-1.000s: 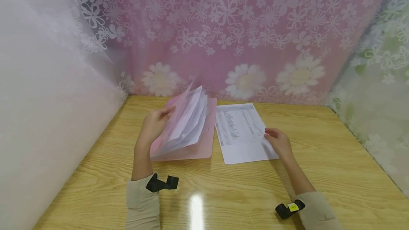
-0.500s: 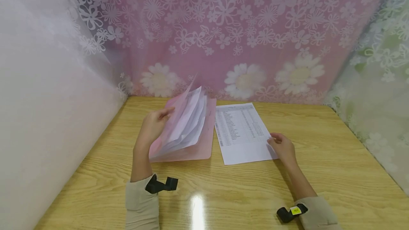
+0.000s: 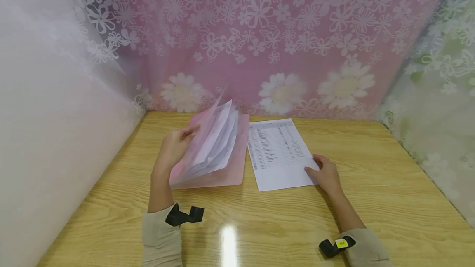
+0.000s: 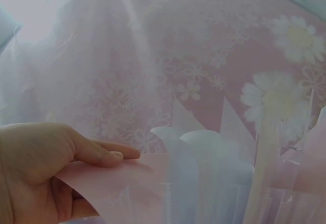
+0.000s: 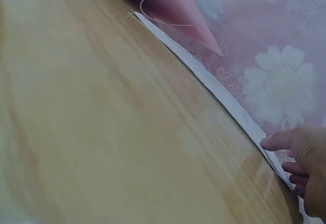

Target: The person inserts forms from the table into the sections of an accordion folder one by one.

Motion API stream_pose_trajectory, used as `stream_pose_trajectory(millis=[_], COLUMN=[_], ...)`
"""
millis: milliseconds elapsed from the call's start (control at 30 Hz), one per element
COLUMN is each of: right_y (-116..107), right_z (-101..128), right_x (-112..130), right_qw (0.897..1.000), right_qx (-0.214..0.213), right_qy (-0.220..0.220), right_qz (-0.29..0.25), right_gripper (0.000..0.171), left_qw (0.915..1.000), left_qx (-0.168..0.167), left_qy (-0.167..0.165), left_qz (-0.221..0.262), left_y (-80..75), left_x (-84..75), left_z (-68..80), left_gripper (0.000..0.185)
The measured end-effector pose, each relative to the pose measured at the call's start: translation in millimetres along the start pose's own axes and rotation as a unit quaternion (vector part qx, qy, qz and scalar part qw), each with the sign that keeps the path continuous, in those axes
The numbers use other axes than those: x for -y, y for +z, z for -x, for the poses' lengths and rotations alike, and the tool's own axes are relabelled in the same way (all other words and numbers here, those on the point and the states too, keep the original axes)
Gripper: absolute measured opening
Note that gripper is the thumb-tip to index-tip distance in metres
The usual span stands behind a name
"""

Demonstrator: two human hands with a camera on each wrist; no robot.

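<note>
A pink folder (image 3: 233,176) stands partly spread on the table, with white sheets (image 3: 219,143) and clear sleeves fanned inside. My left hand (image 3: 174,147) pinches its raised front cover, thumb on the inner side in the left wrist view, where the pink cover (image 4: 137,178) bends slightly. To the folder's right lies a printed sheet of paper (image 3: 274,176) with a table of text lines. At its right edge is my right hand (image 3: 326,174), thumb over the top face and fingers curled at the edge. In the right wrist view the paper (image 5: 219,91) appears nearly edge-on.
The wood-grain table (image 3: 282,226) ends at a pink flowered curtain (image 3: 230,65) behind. A pale cloth wall (image 3: 67,114) stands on the left, a flowered one (image 3: 441,106) on the right. Black bands (image 3: 185,215) with cameras sit on both wrists.
My right hand has come from above the sheet's right side down to its edge, and the thumb now lies over the paper. My left hand keeps holding the folder cover.
</note>
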State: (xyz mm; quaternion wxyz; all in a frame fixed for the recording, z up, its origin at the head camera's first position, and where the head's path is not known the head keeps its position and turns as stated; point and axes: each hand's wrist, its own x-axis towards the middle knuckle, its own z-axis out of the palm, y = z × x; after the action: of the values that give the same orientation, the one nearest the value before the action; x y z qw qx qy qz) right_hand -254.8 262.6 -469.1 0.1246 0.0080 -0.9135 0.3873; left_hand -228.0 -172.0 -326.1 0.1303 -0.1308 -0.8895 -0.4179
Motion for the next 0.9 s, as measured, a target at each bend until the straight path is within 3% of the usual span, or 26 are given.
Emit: stream_pose_trajectory(millis=[600, 900], right_y=[1.3, -3.2], right_z=[-1.2, 1.7], right_x=[2.0, 8.3], right_qw=[0.997, 0.998], right_qx=[-0.016, -0.014], right_qy=[0.003, 0.033], right_qz=[0.08, 0.048], right_gripper=[0.05, 0.043], left_qw=[0.9999, 0.9998], left_qx=[0.006, 0.008], left_qy=[-0.009, -0.017], left_qz=[0.006, 0.003], left_y=[-1.8, -1.8], left_x=[-1.9, -0.4], left_z=[0.7, 0.5], left_gripper=[0.032, 0.032])
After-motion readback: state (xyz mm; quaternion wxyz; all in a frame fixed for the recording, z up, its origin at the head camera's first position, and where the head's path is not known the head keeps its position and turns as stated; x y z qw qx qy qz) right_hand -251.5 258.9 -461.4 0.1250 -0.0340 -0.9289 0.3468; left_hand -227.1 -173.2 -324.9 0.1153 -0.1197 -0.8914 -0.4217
